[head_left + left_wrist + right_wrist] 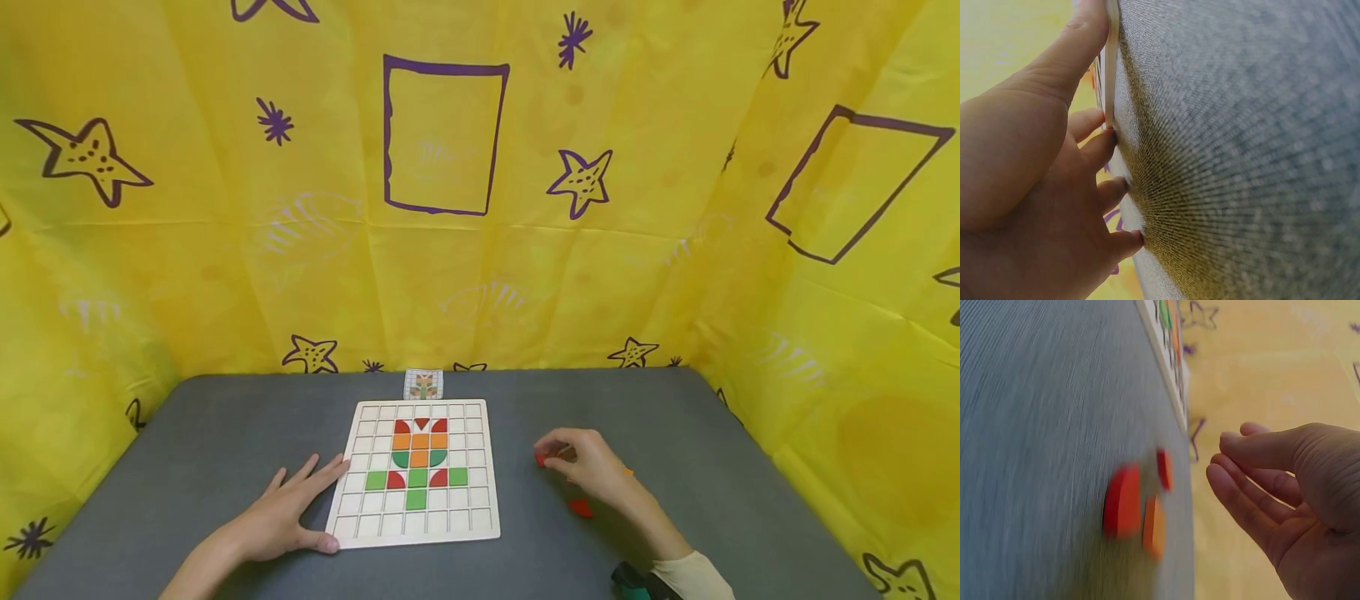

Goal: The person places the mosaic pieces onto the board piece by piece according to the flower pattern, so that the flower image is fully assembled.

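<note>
A pale square grid board (480, 525) bears a flower pattern of red, orange and green flat tiles. My left hand (273, 515) rests at the board's left side, fingers spread, with the thumb (1082, 37) at its edge and the fingertips touching near the left rim. To the board's right, my right hand (592, 467) is raised above the table and pinches a small red tile (540, 460) between thumb and fingertips. That tile does not show in the right wrist view, where the right hand (1297, 487) has thumb and fingers bent toward each other.
Below the right hand lie a red rounded tile (1122, 503), an orange tile (1154, 528) and a smaller red tile (1165, 469). A small pattern card (423, 385) sits behind the board on the grey table (247, 433). Yellow printed cloth (637, 275) surrounds the table.
</note>
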A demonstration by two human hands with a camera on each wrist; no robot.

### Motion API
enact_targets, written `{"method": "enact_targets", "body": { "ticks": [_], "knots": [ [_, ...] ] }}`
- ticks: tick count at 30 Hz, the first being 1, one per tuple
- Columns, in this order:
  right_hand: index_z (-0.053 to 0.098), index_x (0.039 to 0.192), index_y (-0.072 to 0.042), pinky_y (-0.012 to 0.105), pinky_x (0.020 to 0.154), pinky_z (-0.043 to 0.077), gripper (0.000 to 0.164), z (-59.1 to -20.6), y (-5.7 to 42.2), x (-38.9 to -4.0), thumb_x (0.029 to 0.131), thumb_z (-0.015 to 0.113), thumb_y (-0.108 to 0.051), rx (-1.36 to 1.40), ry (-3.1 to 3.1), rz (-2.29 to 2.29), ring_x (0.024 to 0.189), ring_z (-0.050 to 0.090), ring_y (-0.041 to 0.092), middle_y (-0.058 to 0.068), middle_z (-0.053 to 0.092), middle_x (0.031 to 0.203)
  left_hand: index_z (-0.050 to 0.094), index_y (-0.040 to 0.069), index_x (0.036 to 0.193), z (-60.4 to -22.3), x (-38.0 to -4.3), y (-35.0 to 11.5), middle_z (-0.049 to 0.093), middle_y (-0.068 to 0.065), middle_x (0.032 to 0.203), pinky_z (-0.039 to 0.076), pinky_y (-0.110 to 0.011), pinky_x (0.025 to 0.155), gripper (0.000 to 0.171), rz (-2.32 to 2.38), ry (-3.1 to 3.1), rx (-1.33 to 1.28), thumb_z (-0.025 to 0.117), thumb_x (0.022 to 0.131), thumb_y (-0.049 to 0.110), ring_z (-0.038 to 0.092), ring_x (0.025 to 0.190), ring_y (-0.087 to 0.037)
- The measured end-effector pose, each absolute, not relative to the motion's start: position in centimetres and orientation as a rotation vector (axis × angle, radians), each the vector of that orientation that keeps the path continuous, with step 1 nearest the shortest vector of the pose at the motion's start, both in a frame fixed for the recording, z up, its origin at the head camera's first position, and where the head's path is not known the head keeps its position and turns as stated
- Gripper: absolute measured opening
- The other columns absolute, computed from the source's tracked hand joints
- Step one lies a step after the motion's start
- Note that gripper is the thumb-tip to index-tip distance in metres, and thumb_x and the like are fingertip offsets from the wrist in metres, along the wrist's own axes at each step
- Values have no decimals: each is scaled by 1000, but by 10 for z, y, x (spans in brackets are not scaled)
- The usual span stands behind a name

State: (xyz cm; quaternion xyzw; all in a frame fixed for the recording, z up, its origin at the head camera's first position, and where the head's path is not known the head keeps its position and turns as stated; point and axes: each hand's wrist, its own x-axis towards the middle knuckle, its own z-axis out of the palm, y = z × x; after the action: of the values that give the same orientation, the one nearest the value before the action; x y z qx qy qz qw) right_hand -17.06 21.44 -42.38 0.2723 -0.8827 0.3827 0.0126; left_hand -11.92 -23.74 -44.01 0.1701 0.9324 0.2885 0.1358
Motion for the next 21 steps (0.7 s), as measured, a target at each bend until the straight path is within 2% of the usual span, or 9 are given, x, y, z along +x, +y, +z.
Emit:
{"method": "enact_targets", "body": {
  "ticks": [5, 13, 21],
  "knots": [
    [72, 104, -5, 27, 74, 57, 21, -428, 248, -169, 84, 72, 3, 782, -2798, 1130, 86, 67, 13, 6, 72, 98, 38, 11, 151, -440, -120, -237, 30, -18, 157, -1, -75, 104, 108, 835, 2696, 485, 82, 63, 55, 11, 142, -54],
    [72, 103, -4, 26, 71, 57, 20, -431, 299, -166, 83, 75, -3, 638, -2872, 1057, 84, 68, 15, 6, 72, 96, 37, 12, 151, -442, -121, -236, 30, -18, 157, -2, -75, 104, 107, 838, 2686, 483, 82, 63, 53, 10, 142, -54],
    [70, 106, -5, 25, 72, 56, 25, -434, 324, -161, 84, 77, -13, 571, -2944, 1029, 85, 66, 15, 3, 71, 98, 37, 12, 151, -441, -121, -237, 30, -18, 157, -1, -76, 104, 108, 828, 2691, 463, 82, 63, 54, 11, 142, -54]
  ]
}}
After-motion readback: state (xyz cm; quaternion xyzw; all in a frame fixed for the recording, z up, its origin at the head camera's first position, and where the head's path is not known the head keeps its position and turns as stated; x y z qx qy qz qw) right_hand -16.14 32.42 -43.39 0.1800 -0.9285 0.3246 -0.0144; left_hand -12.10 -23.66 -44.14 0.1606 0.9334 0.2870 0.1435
